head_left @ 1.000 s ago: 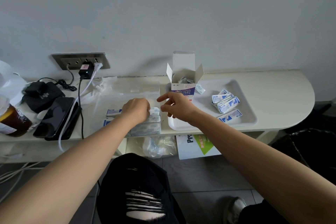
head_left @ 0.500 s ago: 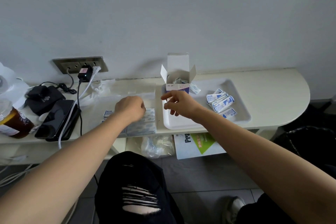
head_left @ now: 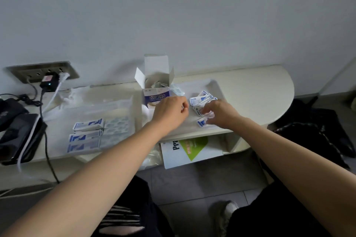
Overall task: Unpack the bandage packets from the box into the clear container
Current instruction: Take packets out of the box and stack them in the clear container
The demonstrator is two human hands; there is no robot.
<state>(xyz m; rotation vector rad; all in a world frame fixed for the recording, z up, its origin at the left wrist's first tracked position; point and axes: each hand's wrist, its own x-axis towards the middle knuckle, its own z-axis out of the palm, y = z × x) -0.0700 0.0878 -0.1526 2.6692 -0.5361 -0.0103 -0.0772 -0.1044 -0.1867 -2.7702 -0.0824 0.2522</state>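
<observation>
The open white-and-blue bandage box stands upright at the back left of a white tray. A loose pile of blue-and-white bandage packets lies on the tray to its right. My right hand reaches into that pile, its fingertips pinching a packet at the front. My left hand hovers over the tray just in front of the box, fingers curled, with nothing visible in it. The clear container lies to the left and holds several packets.
A wall socket strip with plugs and cables, plus a black device, sits at the far left of the shelf. A printed paper and a plastic bag lie below the shelf. My knees are under the front edge.
My left hand left the clear container and moved right to the tray by the box. My right hand moved right onto the packet pile.
</observation>
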